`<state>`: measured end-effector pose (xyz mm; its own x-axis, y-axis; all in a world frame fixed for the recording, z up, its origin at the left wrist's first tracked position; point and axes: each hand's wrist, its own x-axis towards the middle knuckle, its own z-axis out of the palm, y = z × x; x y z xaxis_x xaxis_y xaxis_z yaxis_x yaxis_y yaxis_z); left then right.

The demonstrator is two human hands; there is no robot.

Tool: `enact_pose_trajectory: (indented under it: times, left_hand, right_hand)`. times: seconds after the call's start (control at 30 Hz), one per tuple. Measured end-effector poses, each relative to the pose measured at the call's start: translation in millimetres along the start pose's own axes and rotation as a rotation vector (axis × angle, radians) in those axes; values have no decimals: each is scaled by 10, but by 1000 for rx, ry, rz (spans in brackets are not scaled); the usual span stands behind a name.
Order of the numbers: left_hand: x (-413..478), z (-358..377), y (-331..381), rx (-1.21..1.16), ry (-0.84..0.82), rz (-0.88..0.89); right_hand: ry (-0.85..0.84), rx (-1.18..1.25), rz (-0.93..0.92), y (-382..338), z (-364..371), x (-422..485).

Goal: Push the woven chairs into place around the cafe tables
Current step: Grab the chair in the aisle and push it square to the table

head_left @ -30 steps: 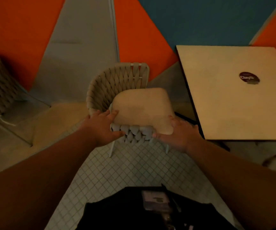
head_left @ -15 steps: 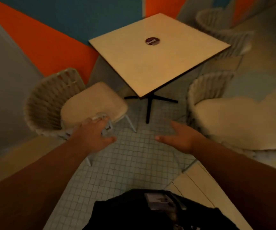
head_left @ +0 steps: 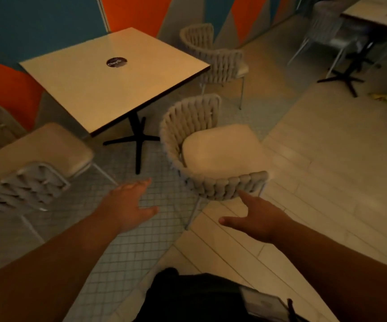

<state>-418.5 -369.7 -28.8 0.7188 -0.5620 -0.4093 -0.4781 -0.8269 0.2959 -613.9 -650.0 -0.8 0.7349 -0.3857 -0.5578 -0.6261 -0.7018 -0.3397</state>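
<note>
A square cream cafe table on a black cross foot stands at upper left. One woven chair with a cream cushion sits just right of the foot, its woven back turned toward the table. My right hand hovers open just below its near woven rim, fingertips almost touching it. My left hand is open over the tiled floor, holding nothing. A second woven chair sits at the left, apart from my left hand. A third woven chair stands behind the table's far right side.
A colourful orange, teal and grey wall runs behind the table. Another table with a black foot and a grey chair stands at the far upper right. Small white floor tiles meet long cream floorboards on the right.
Both hands have let go of the left chair. The view has swung right, and both open hands now reach toward the middle chair, the right one nearly at its rim.
</note>
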Motion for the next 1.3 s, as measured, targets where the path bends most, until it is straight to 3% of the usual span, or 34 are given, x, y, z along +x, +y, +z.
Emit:
enact_pose_trajectory:
  times: [0.5,0.67,1.0,1.3]
  left_hand:
    - [1380,-53,891,103,-146,-6]
    - [1641,-169,1218,111,-121,-16]
    - [1696,305,1731,-35,-11,-342]
    - [1032,1305,2905,-293,63,-656]
  right_hand:
    - [-81,-85,10,820,-913,706]
    - [-118,-62,-27,975,-1167,1124]
    - [-236,-232,-264,1382,-1521,2300]
    - [-402,-362,-402,1690,-1482,2713]
